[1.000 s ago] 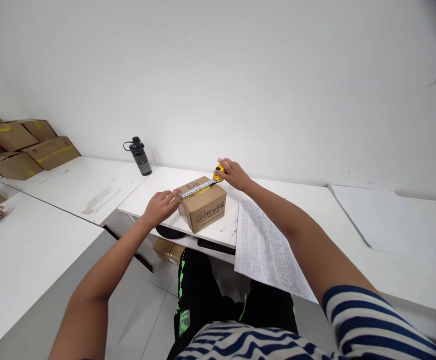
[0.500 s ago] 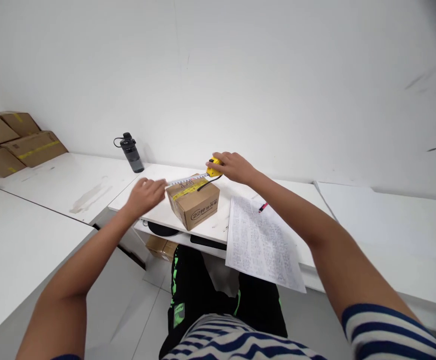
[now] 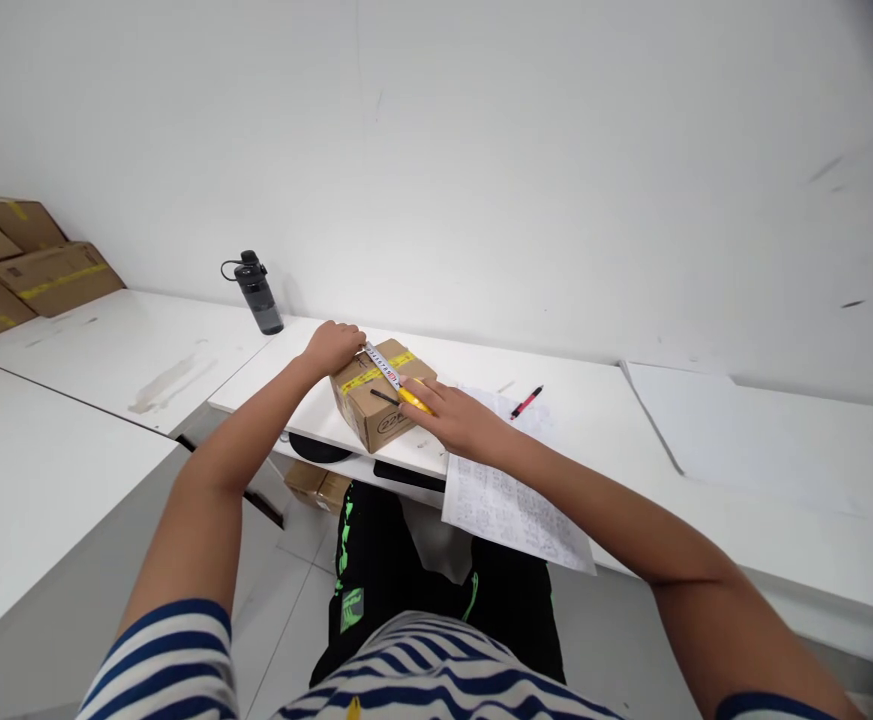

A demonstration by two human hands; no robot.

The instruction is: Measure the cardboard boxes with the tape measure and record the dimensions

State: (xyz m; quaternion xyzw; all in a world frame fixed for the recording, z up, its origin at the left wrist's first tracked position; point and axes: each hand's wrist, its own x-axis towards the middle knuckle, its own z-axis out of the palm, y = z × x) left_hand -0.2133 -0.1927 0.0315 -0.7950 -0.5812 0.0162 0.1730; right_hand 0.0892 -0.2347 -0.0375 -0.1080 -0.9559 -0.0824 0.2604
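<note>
A small cardboard box [image 3: 365, 405] with yellow tape across its top sits near the table's front edge. My right hand [image 3: 455, 418] is wrapped around a yellow tape measure [image 3: 415, 396] at the box's front right. The white blade runs diagonally over the box top to the far left edge. There my left hand [image 3: 337, 348] is closed on the blade's end. A black strap hangs from the tape measure over the box.
Right of the box lies a sheet of handwritten paper [image 3: 511, 510] overhanging the edge, with a red pen [image 3: 527, 401] near its top. A dark water bottle [image 3: 257, 292] stands by the wall. Larger cardboard boxes [image 3: 53, 280] are stacked at the far left.
The blade has swung from running left-right along the back of the box to a front-to-back diagonal. My right hand has come nearer to me; my left has moved away toward the wall.
</note>
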